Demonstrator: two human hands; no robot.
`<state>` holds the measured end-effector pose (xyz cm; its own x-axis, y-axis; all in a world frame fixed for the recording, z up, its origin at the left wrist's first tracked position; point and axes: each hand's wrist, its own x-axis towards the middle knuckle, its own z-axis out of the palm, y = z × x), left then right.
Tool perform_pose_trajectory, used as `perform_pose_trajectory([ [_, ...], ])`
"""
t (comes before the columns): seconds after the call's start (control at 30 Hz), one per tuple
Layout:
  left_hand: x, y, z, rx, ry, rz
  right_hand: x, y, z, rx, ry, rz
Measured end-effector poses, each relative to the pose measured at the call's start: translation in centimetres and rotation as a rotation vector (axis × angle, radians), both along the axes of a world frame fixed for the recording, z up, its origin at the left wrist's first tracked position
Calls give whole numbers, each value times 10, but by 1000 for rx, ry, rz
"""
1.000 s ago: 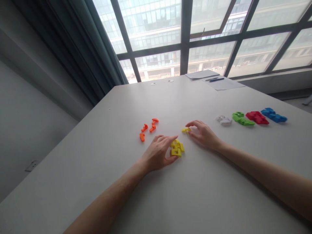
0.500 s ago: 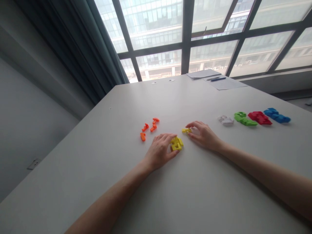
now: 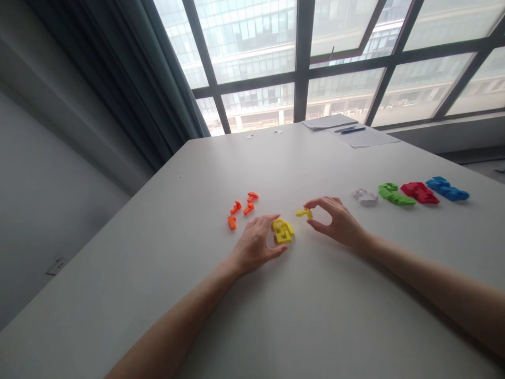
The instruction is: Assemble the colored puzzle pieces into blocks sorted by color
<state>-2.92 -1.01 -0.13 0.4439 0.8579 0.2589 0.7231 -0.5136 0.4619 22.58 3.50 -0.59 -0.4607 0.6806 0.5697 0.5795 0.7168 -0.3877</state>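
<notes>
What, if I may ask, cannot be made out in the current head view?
Head view: any writing on the papers, too small and faint.
Head view: whether the right hand touches the small yellow piece, too fine to tell.
Head view: the underside of the larger yellow block, hidden by its own top.
Head view: the left forearm's far end, cut off by the bottom edge.

Yellow cluster [image 3: 283, 231] between left fingers [image 3: 270, 217] — yellow piece [image 3: 305, 213] at right fingers [image 3: 320, 201] — 4 orange pieces [image 3: 248, 209] nearby
</notes>
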Motion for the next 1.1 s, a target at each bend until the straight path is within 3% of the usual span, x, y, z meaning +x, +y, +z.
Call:
perform_pose_trajectory([
  [0.2, -2, 0, -3, 21, -51, 14, -4, -14, 12, -6, -48, 321],
  [0.3, -2, 0, -2, 11, -47, 3, -6, -17, 11, 13, -127, 381],
  [0.57, -1, -2, 2, 3, -44, -33, -6, -16, 11, 99, -282, 408],
  [1.1, -5, -2, 4, -60, -71, -85, -11, -18, 7, 78, -240, 371],
])
